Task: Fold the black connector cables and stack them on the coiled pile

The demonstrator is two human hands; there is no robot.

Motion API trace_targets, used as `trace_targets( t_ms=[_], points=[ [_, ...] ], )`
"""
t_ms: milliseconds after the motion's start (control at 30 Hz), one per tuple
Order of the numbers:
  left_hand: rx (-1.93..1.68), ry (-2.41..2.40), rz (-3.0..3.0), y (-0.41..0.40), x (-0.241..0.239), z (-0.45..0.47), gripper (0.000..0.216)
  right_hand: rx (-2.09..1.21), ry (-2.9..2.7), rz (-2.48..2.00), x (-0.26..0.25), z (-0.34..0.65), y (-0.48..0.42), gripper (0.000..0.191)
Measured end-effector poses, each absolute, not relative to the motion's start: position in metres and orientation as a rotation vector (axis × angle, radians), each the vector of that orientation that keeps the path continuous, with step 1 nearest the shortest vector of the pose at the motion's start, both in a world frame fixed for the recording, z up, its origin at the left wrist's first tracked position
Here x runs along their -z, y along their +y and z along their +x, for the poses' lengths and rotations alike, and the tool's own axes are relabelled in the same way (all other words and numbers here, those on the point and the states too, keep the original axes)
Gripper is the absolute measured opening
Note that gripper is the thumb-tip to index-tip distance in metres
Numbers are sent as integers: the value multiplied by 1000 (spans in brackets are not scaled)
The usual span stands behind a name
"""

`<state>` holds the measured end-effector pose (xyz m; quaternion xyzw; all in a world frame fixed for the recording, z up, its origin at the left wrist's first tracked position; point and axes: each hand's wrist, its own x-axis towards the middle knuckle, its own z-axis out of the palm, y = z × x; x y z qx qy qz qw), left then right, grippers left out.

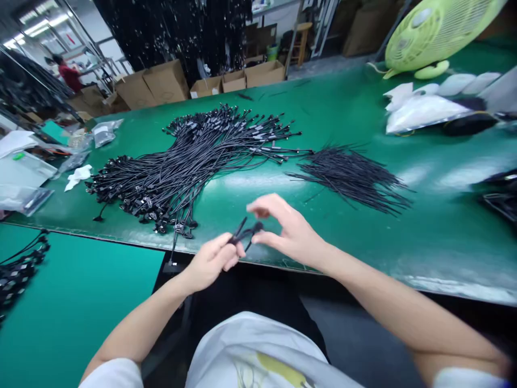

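Note:
My left hand is closed on a short black cable, folded into a loop, just over the table's front edge. To its right, my right hand has its thumb and fingers apart around the cable's dark end; whether the thumb touches it I cannot tell. Beyond my left hand lies a large heap of black cables with connectors at their ends. A pile of thin black ties or strips rests on the table past my right hand.
On the green table, a lime-green fan and white plastic bags sit at the right. Bagged parts lie at the left, above more cables on a second surface. Cardboard boxes line the far side; a person is in the background.

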<state>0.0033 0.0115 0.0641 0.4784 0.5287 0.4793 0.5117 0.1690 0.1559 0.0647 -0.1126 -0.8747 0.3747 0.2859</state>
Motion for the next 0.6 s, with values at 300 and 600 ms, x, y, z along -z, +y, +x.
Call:
trace_targets(
  t_ms=[300, 600],
  points=[
    [-1459, 999, 408, 29, -30, 35, 40, -1963, -1245, -677, -16, 137, 125, 44],
    [-1224, 1313, 945, 15, -21, 31, 40, -2327, -1020, -660, -34, 150, 113, 40]
  ],
)
